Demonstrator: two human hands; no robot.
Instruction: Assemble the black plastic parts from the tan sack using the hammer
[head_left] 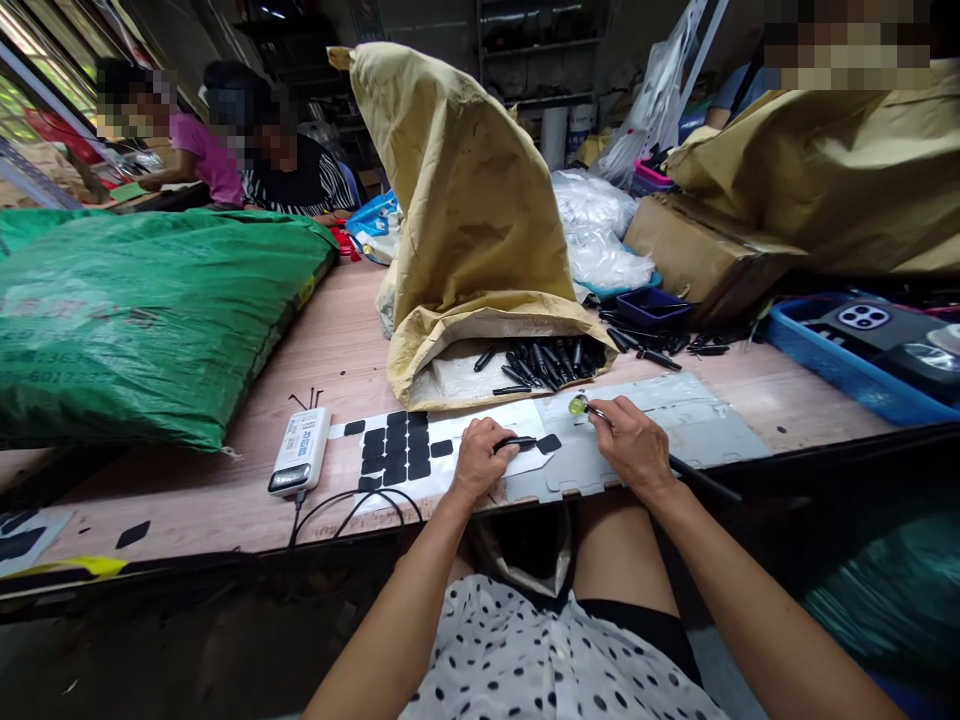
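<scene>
My left hand (484, 455) pinches a slim black pen-like tube (516, 442) just above the white sheet (450, 478). A black rounded square patch (550, 444) lies at the tube's far end; whether they touch I cannot tell. My right hand (628, 442) is closed around a thin metal-shafted tool (595, 411) with a round yellow-green end (577, 404), held above the grey board (675, 425). More black patches (396, 441) lie in rows on the sheet, left of my left hand. A black rod (705, 480) sticks out beyond my right wrist.
A tan sack (465, 180) opens toward me, with many black tubes (551, 360) in its mouth. A white power bank (301, 450) with cables sits left. A green sack (142, 320) fills the left side; a blue tray (840, 350) stands right. Other people sit across the table.
</scene>
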